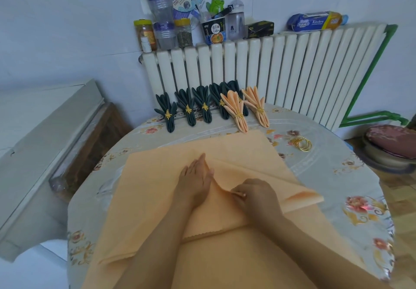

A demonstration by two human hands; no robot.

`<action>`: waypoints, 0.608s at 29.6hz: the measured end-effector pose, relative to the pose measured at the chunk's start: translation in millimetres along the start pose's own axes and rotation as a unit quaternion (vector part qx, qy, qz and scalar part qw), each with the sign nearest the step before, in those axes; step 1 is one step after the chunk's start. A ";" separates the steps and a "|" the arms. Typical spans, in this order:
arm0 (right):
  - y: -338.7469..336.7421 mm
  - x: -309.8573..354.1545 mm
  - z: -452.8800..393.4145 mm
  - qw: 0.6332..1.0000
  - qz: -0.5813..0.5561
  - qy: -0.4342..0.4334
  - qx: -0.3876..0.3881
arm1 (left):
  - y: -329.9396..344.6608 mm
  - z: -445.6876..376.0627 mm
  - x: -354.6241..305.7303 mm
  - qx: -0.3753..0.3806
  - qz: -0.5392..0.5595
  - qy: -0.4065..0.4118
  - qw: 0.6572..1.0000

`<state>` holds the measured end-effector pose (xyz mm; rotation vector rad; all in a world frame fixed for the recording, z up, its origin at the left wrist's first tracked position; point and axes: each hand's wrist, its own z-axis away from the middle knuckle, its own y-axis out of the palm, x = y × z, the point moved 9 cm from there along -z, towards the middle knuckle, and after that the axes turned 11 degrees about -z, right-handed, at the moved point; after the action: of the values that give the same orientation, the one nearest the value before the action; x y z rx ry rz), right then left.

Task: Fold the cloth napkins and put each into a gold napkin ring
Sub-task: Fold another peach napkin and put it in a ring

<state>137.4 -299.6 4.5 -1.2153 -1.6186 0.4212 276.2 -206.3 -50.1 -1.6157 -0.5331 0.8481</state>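
1. While the left hand (197, 177) lies flat, fingers straight, pressing the peach napkin (155, 189) to the surface (333, 176), the right hand (256, 195) pinches a raised fold of it between curled fingers.
2. The napkin is spread across the near middle of the surface, right side doubled over.
3. Loose gold rings (302, 144) lie far right.
4. Finished green napkins (189, 108) and peach ones (247, 108), ringed, line the far edge by the radiator (270, 63).

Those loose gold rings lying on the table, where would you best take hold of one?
Probably pinch the thin rim of the outermost of the gold rings, coming from above on the right, with the right hand. They lie overlapping in a small heap, and the open hoops leave room for a fingertip inside.
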 end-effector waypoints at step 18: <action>26.3 53.0 54.7 0.990 0.033 -0.133 -0.040 | 10.9 -5.9 -1.2 0.047 -0.115 0.010 0.992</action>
<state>105.1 -227.5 -10.8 -1.3204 -1.8386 0.5848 278.8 -213.3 -60.1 -1.4437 -0.6421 0.6748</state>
